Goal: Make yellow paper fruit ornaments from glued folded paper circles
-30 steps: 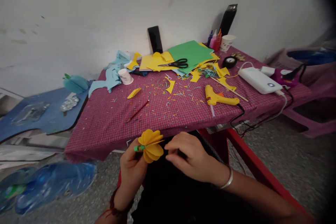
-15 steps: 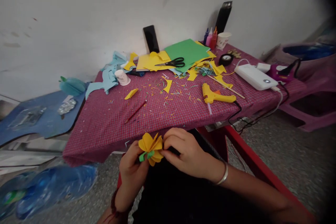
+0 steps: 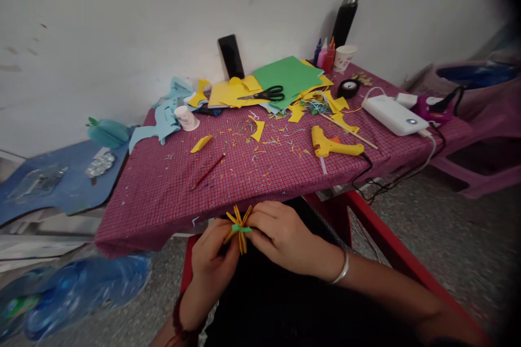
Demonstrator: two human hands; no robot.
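Between my hands, just in front of the table's near edge, is a yellow paper flower (image 3: 241,243) with a green paper piece at its middle. Its petals show edge-on and fan out up and down. My left hand (image 3: 214,255) is closed on the flower's left side, fingers curled and thumb beneath. From the right, my right hand (image 3: 285,238) pinches it with thumb and fingers near the green piece. The fingertips of both hands are partly hidden by the petals.
On the checked tablecloth (image 3: 154,190) lie a pencil (image 3: 207,172), a yellow glue gun (image 3: 336,145), black scissors (image 3: 268,94), a paper cup (image 3: 186,118), a wooden stick (image 3: 352,133), paper scraps and a white power box (image 3: 393,114). A phone (image 3: 230,57) leans on the wall.
The flower has turned from showing its open petals to an edge-on view. My right fingers have come closer to its middle, and my left hand has shifted slightly right.
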